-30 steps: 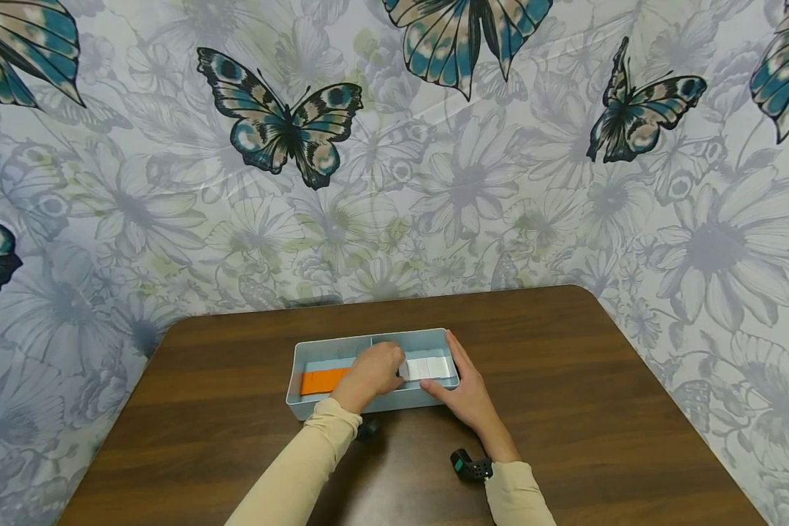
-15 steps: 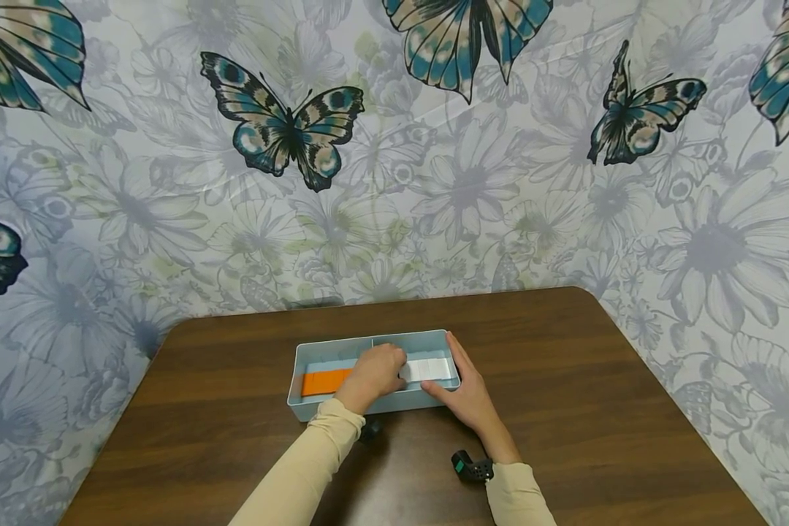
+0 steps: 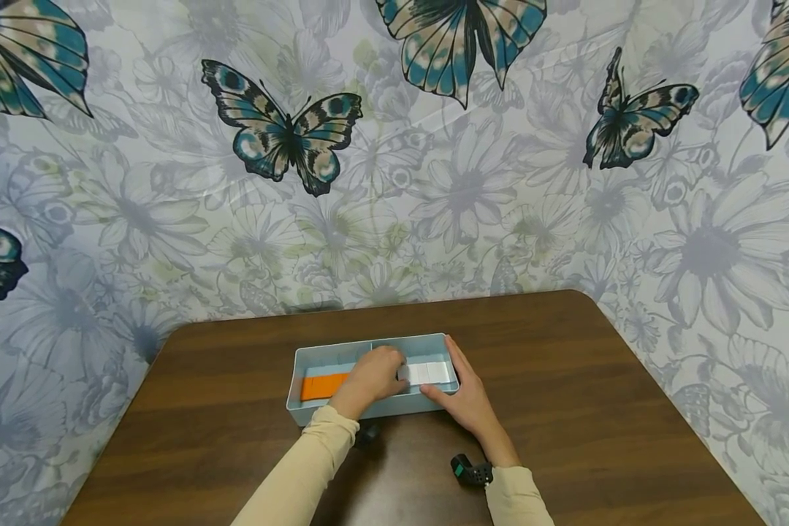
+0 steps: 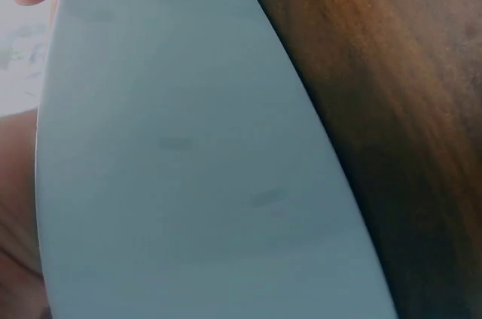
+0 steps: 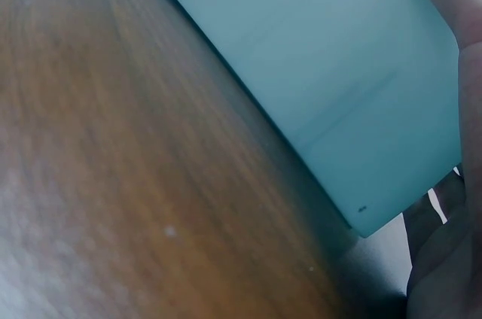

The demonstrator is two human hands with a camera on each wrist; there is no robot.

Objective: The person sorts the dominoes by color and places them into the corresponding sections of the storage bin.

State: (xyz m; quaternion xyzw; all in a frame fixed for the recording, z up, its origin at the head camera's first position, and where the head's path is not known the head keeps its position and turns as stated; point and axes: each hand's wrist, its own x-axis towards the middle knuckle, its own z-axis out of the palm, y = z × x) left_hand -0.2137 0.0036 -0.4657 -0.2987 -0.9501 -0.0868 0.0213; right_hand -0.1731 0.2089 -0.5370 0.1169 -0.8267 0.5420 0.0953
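Observation:
A light blue divided box (image 3: 342, 413) stands on the wooden table in the head view. My left hand (image 3: 371, 376) reaches inside, near the divider, with bent fingers. Its thumb and forefinger pinch the left end of a row of white blocks (image 3: 427, 373); the palm side is hidden. An orange flat piece (image 3: 324, 386) lies in the left part of the box, partly behind that hand. My right hand (image 3: 467, 398) holds the box's right end, thumb at the front rim and fingers along the short side. Both wrist views mostly show the box's outer wall (image 4: 181, 146).
The brown table (image 3: 598, 431) has rounded far corners. Behind it hangs a cloth (image 3: 381, 241) printed with butterflies and flowers. A black wrist device (image 3: 471, 470) sits on my right wrist.
Both hands keep nearly the same places on the box. A small dark gap beside the left fingertips, seen a second ago, no longer shows. The head view has shifted slightly.

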